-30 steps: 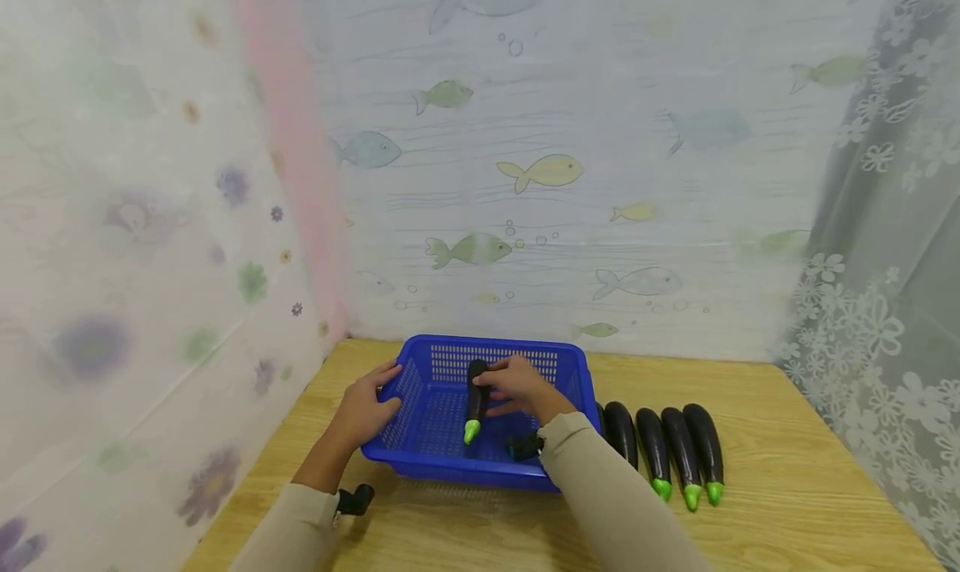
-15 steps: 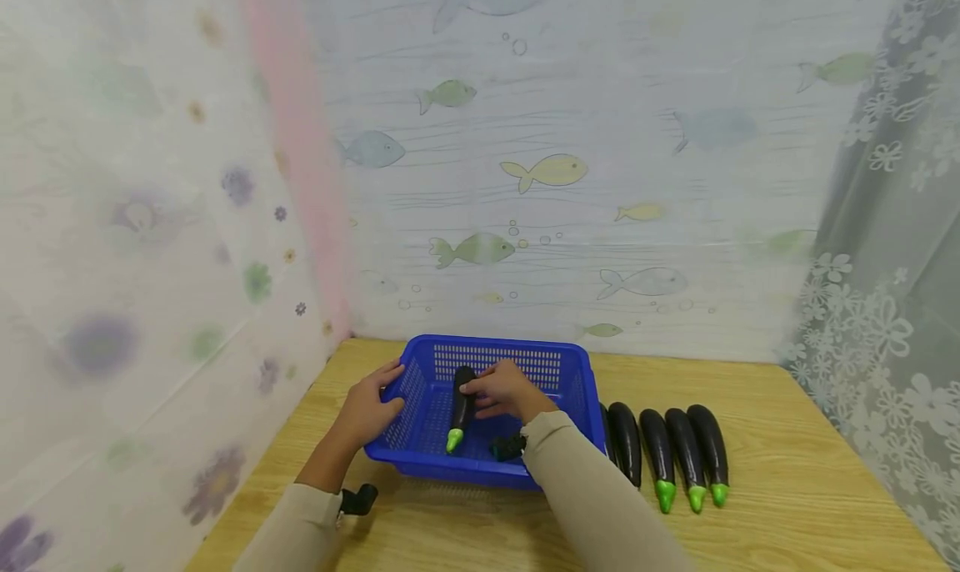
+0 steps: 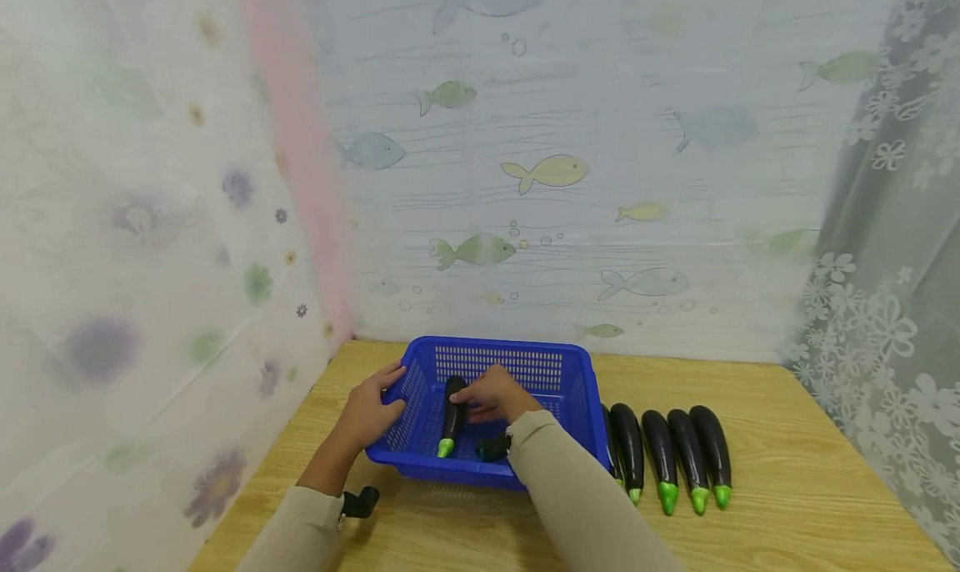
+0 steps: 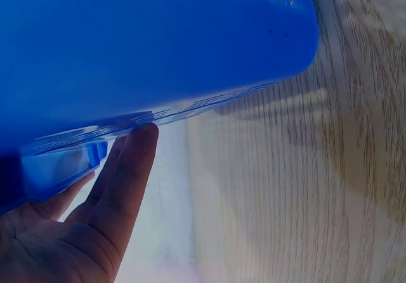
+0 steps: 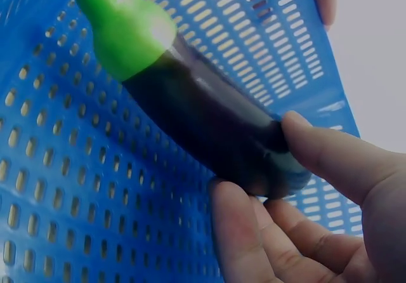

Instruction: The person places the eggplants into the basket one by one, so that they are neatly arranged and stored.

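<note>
left hand pinches basket rim, thumb inside | right hand, within, pinches eggplant

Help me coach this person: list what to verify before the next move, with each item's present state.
1. Right hand grips the held eggplant: ok, thumb and fingers are on it.
2. Left hand steadies the basket: ok, it is at the left rim.
3. Held eggplant is within the basket's rim: ok, green end toward the person.
4. Held eggplant rests on the basket floor: cannot tell, contact isn't clear.
5. All eggplants are in the basket: not ok, the other eggplants lie to its right on the table.
</note>
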